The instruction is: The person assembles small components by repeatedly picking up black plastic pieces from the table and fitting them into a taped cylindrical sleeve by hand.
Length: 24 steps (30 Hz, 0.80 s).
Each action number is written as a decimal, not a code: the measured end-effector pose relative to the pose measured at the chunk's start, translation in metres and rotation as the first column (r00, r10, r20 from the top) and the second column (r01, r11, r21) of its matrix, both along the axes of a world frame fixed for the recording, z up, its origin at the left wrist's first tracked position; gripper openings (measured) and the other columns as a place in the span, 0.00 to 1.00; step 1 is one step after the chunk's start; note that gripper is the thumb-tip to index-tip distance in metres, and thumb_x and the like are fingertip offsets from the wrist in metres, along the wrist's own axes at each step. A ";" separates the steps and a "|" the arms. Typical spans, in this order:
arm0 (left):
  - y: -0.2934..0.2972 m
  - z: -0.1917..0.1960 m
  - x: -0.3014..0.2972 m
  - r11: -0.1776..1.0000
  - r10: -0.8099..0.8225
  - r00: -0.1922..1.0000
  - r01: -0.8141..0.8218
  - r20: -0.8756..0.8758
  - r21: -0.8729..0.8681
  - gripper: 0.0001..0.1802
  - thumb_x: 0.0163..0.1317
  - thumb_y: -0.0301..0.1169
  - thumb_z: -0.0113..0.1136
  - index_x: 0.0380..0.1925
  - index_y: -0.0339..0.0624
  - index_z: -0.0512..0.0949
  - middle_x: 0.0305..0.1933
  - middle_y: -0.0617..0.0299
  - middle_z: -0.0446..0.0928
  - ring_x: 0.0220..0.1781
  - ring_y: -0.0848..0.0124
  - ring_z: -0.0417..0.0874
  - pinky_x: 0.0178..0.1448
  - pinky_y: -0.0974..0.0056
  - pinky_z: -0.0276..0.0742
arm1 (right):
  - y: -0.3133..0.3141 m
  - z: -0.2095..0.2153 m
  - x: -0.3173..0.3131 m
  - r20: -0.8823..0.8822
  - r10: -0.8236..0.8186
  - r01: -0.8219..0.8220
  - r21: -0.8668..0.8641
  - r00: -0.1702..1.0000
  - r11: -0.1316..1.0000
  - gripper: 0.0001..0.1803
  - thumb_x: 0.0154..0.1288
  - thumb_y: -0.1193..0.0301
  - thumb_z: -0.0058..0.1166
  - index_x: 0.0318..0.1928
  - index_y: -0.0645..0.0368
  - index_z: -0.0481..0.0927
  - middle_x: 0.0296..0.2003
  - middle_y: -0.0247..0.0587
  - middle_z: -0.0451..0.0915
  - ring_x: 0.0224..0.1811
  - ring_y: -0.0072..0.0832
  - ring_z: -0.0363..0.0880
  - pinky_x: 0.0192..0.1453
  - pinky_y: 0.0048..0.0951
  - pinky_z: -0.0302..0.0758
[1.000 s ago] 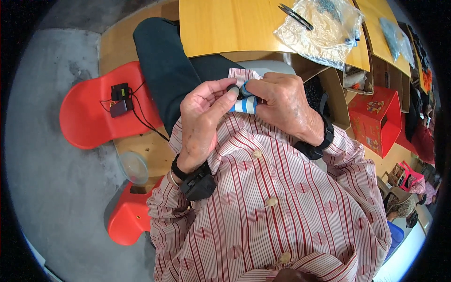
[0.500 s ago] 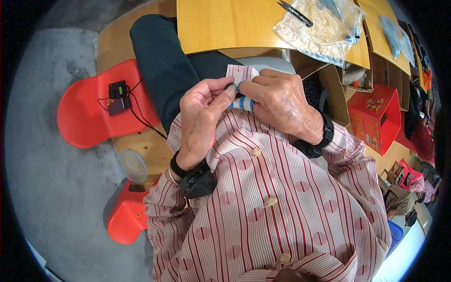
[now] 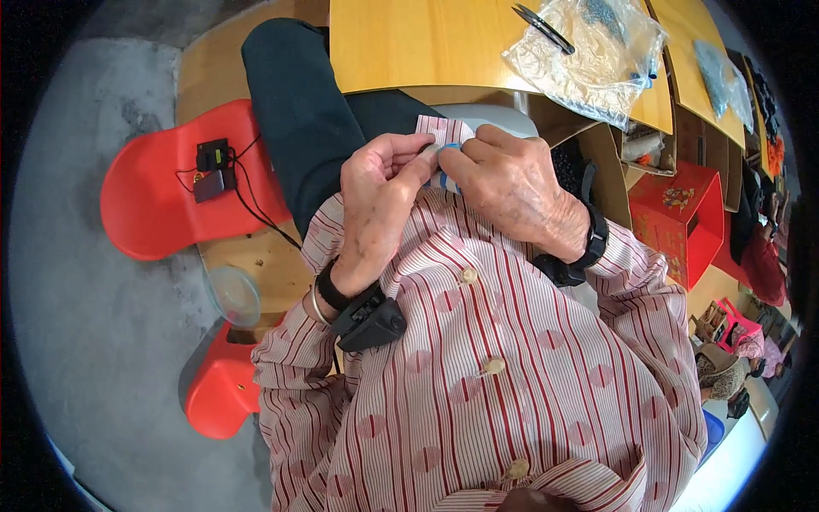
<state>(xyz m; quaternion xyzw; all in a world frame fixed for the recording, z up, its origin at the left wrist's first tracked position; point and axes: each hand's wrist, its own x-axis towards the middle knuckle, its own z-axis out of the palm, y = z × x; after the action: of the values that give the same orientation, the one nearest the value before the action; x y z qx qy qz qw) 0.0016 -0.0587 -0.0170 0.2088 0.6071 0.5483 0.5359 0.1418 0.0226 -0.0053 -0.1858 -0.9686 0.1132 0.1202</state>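
My left hand (image 3: 380,200) and my right hand (image 3: 512,188) meet in front of my chest, fingertips pinched together on a small blue-and-white object (image 3: 445,166) at the hem of my red-striped shirt (image 3: 512,358). The object is mostly hidden by my fingers. Both wrists wear dark bands, and a black device (image 3: 368,320) hangs at the left wrist. My dark trouser leg (image 3: 299,111) lies beyond the hands.
A yellow wooden table (image 3: 409,43) stands ahead with a clear plastic bag (image 3: 589,55) and black scissors (image 3: 544,27). A red stool (image 3: 162,213) with a small black wired device (image 3: 212,166) sits to the left. A red box (image 3: 682,218) and cardboard boxes stand right.
Both hands stay pinched together at the shirt hem; they have shifted only slightly, and less of the blue-and-white object shows between the fingers now.
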 end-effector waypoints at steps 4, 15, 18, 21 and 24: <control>0.001 -0.004 0.001 1.000 0.005 1.000 -0.005 0.001 -0.021 0.12 0.58 0.22 0.56 0.41 0.27 0.77 0.33 0.56 0.80 0.33 0.77 0.78 0.37 0.75 0.74 | 0.002 -0.002 -0.001 0.024 0.036 -0.036 0.030 0.999 0.999 0.06 0.48 0.71 0.53 0.28 0.57 0.75 0.20 0.35 0.76 0.28 0.33 0.79 0.24 0.34 0.76; 0.003 -0.017 0.002 0.996 -0.021 0.998 0.027 -0.062 0.088 0.11 0.61 0.24 0.56 0.41 0.28 0.75 0.34 0.58 0.79 0.34 0.78 0.77 0.38 0.75 0.73 | 0.009 -0.001 0.001 -0.026 -0.034 0.034 -0.002 0.999 0.999 0.07 0.46 0.70 0.55 0.27 0.57 0.75 0.20 0.35 0.76 0.27 0.33 0.78 0.25 0.35 0.74; 0.004 -0.013 0.001 0.995 -0.023 1.000 0.024 -0.008 0.098 0.11 0.62 0.24 0.55 0.42 0.28 0.75 0.36 0.58 0.79 0.35 0.78 0.78 0.40 0.74 0.74 | 0.011 -0.002 0.001 -0.074 -0.077 0.079 0.023 0.994 0.997 0.10 0.43 0.71 0.57 0.29 0.58 0.74 0.20 0.36 0.75 0.26 0.34 0.77 0.25 0.35 0.74; 0.003 -0.009 -0.005 0.992 -0.086 0.996 0.086 -0.008 0.092 0.11 0.61 0.23 0.55 0.42 0.27 0.74 0.36 0.57 0.78 0.36 0.78 0.78 0.41 0.73 0.75 | 0.013 0.000 0.002 -0.091 -0.122 0.124 0.014 0.988 0.992 0.15 0.40 0.72 0.59 0.33 0.57 0.74 0.23 0.36 0.75 0.29 0.34 0.77 0.26 0.35 0.75; 0.004 -0.004 -0.010 0.986 -0.145 0.989 0.147 -0.036 0.075 0.11 0.60 0.23 0.56 0.42 0.26 0.74 0.36 0.57 0.78 0.36 0.77 0.78 0.41 0.73 0.75 | 0.012 0.000 -0.002 -0.150 -0.092 0.090 -0.024 0.984 0.996 0.20 0.37 0.73 0.60 0.37 0.57 0.73 0.26 0.36 0.74 0.33 0.35 0.76 0.26 0.35 0.75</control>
<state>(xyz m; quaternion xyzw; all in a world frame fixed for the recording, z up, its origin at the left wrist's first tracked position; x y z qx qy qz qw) -0.0081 -0.0552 -0.0211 0.2814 0.5767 0.5274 0.5569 0.1400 0.0348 -0.0052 -0.2219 -0.9462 0.1297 0.1968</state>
